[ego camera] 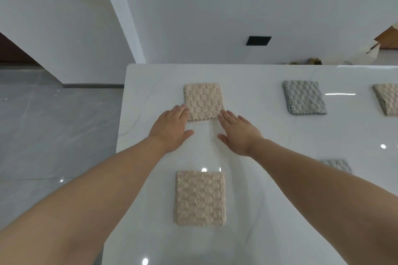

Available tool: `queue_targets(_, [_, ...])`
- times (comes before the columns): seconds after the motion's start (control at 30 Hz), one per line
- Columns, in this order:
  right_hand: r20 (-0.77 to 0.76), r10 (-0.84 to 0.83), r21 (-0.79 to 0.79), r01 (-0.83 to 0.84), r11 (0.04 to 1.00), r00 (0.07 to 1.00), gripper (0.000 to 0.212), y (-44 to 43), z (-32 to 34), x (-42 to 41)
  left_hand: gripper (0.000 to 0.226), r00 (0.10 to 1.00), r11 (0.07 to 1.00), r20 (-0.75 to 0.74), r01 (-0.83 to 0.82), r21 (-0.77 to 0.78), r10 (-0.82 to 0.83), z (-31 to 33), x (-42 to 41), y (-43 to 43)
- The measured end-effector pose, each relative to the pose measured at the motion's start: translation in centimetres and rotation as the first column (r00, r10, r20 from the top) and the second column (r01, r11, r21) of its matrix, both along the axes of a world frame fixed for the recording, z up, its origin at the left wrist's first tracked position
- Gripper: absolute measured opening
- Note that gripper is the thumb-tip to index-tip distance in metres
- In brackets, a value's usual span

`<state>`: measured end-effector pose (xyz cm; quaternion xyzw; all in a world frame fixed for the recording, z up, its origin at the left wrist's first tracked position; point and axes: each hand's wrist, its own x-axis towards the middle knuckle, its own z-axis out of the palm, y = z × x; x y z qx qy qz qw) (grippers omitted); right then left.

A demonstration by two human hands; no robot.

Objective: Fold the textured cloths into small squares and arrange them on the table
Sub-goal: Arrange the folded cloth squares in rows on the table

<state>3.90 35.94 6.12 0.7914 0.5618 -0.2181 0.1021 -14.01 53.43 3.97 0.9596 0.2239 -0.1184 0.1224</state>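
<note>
A folded beige textured cloth [204, 101] lies flat on the glossy white table [258, 135]. My left hand [172, 128] is flat with straight fingers, its fingertips touching the cloth's near left corner. My right hand [238, 132] is also flat, its fingertips at the cloth's near right corner. A second folded beige cloth [200, 198] lies nearer to me, between my forearms. A folded grey cloth [304, 97] and another beige one [386, 99] lie in the far row to the right. Part of one more grey cloth [337, 164] shows behind my right forearm.
The table's left edge [120, 135] drops to a grey tiled floor [53, 125]. White walls stand behind the table, with a black rectangle [258, 41] low on one. Cardboard pieces [379, 46] lie on the floor at the far right.
</note>
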Motion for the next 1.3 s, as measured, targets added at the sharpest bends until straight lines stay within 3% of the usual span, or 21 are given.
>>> queue_targets(0.17, [0.003,-0.028,0.021,0.028,0.999,1.0,0.083,6.0,0.1,4.8,0.083,1.0,1.0,-0.024,-0.014,0.02,0.015,0.0,6.2,2.1])
queue_targets(0.3, [0.003,0.093,-0.045,-0.093,0.995,0.996,0.099,8.5,-0.5,7.4,0.091,0.992,0.995,-0.096,0.083,0.057,-0.077,-1.3,9.1,3.2])
queue_targets(0.5, [-0.097,0.092,-0.057,-0.098,0.994,0.991,0.108,10.1,-2.8,9.4,0.108,0.974,0.984,-0.158,0.17,0.047,-0.16,-4.1,9.6,5.4])
queue_targets(0.83, [-0.041,0.089,-0.091,-0.093,0.992,0.995,0.118,9.4,-5.6,10.0,0.117,0.973,0.983,-0.138,0.184,-0.004,-0.183,-6.1,8.9,7.1])
queue_targets(0.97, [0.021,0.169,-0.172,-0.163,0.971,0.985,0.113,10.0,-4.6,10.2,0.112,0.961,0.978,-0.184,0.21,0.0,-0.207,-5.5,9.2,7.2])
queue_targets(1.17, [0.082,0.304,-0.025,-0.303,0.953,0.949,0.067,10.2,-4.0,10.6,0.091,0.97,0.97,-0.182,0.19,0.15,-0.162,-4.8,8.5,7.2])
queue_targets(1.3, [0.034,0.239,-0.066,-0.237,0.969,0.97,0.064,9.2,-5.9,9.2,0.092,0.958,0.985,-0.262,0.145,0.094,-0.116,-5.0,8.3,7.1])
